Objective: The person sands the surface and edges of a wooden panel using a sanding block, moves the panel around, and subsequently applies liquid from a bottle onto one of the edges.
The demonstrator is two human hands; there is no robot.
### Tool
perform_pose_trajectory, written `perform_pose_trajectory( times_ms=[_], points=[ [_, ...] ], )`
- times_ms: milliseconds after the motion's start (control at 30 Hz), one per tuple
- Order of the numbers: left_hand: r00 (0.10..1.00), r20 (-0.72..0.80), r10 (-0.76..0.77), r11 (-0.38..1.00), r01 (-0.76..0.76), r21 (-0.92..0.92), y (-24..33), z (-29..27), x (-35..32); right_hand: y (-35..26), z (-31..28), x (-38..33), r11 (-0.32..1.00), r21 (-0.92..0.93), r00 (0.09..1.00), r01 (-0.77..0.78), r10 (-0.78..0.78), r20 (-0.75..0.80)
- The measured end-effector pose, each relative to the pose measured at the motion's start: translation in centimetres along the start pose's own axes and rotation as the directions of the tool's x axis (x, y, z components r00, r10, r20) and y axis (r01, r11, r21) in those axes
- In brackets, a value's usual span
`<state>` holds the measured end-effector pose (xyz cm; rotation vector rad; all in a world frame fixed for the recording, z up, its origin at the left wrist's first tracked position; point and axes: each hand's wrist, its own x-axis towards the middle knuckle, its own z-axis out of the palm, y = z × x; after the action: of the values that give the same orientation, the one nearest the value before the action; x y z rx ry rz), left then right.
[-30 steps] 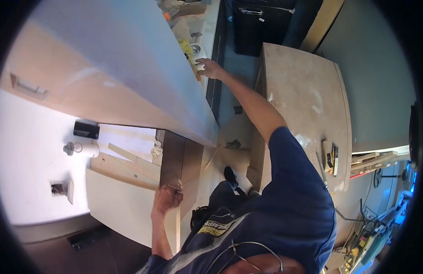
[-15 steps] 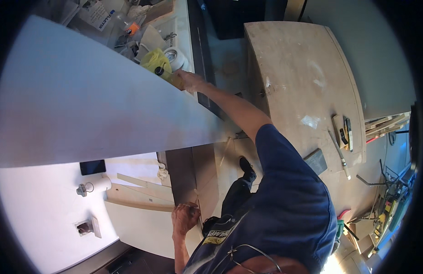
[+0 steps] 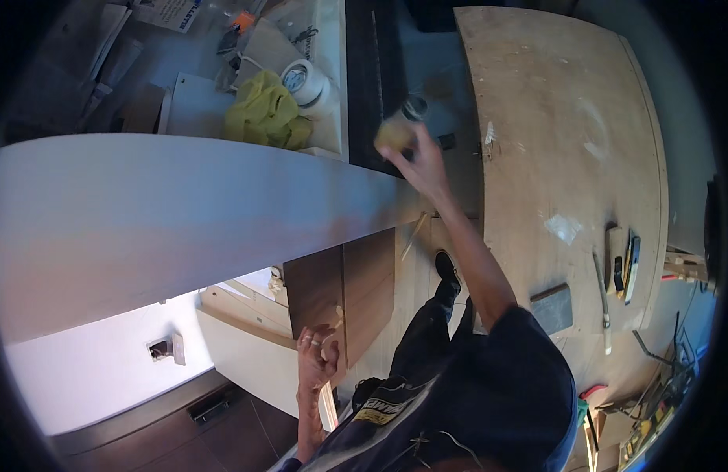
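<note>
Large white panel [image 3: 159, 212] is seen spanning the left of the view, its near edge running toward the dark brown board [image 3: 344, 295] below. Plywood worktop [image 3: 568, 141] lies to the right, with a flat grey block [image 3: 552, 308] and hand tools near its lower edge.

Right hand [image 3: 423, 161] is stretched up past the panel's end; fingers are closed around a small round container [image 3: 399, 130] with a dark cap, held above the dark strip between the cluttered shelf and the worktop. A tape roll [image 3: 305, 79] and yellow cloth [image 3: 265, 114] lie just left of it.

Left hand [image 3: 317, 358] is set at the brown board's lower edge, fingers curled onto it.

Judged: container best kept upright and firmly gripped, clear of the panel edge, while the board is steadied.
</note>
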<state>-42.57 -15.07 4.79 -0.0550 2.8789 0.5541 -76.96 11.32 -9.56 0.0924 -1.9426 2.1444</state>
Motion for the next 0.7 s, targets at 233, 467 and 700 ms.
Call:
perform_pose_trajectory(
  times_ms=[233, 467, 700],
  points=[
    [0.96, 0.276, -0.052, 0.983, 0.098, -0.156, 9.9, 6.5, 4.6, -0.5, -8.5, -16.5, 0.967, -0.071, 0.857, -0.245, 0.25, 0.451],
    [0.958, 0.234, -0.166, 0.905, 0.242, -0.35, 14.3, 8.0, 5.7, -4.3, -8.8, -19.2, 0.903, 0.066, 0.538, -0.424, 0.193, 0.821],
    [0.87, 0.152, -0.47, 0.687, 0.468, -0.556, 15.5, 10.1, 4.4, -4.0, -7.5, -17.0, 0.899, 0.141, 0.34, -0.415, 0.009, 0.94]
  ],
)
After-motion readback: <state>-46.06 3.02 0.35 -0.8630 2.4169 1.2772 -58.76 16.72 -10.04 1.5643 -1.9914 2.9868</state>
